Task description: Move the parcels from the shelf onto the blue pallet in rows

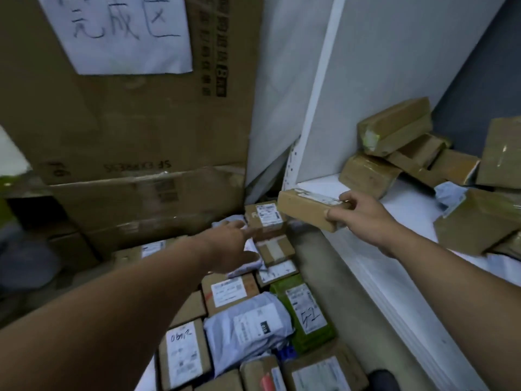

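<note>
My right hand (363, 218) grips a flat brown cardboard parcel (307, 210) by its right end, held in the air over the left front corner of the white shelf (394, 266). My left hand (234, 244) reaches out over the laid-down parcels, fingers spread, touching a small brown box (266, 218) and a white bag. Rows of boxes and bags lie below, among them a grey bag (248, 325) and a green parcel (304, 311). A sliver of the blue pallet (286, 354) shows between them. Several brown parcels (394, 128) remain piled on the shelf.
Large cardboard boxes (135, 131) stand behind the rows, one bearing a white handwritten sign (118, 29). The shelf's white upright (315, 108) rises beside the held parcel. A strip of grey floor (315, 258) runs between the rows and the shelf.
</note>
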